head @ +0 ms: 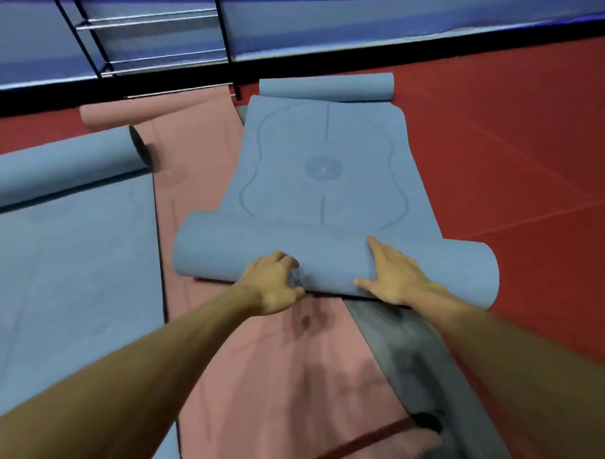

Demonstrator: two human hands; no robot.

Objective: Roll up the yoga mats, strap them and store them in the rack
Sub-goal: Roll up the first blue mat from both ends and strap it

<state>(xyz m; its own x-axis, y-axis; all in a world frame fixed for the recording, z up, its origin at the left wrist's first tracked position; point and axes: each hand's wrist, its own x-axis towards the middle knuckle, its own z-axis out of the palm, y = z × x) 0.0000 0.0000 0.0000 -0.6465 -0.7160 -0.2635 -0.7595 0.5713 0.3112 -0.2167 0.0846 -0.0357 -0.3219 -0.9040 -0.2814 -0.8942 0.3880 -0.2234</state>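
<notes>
Lying partly over a pink mat [264,368] on the red floor [514,153], the blue mat [319,167] is half rolled. Its roll [226,245] is gripped by the left hand [272,285] with curled fingers and pressed by the right hand [392,274] with flat, straight fingers. A rack [151,57] is seen behind.

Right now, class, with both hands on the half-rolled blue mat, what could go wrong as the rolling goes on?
The blue roll looks loose, and the left hand and right hand both sit near its middle, so its ends may roll unevenly. The mat lies askew over the pink mat and grey mat; pushing could drag or wrinkle them. The curled far end may resist flattening.
</notes>
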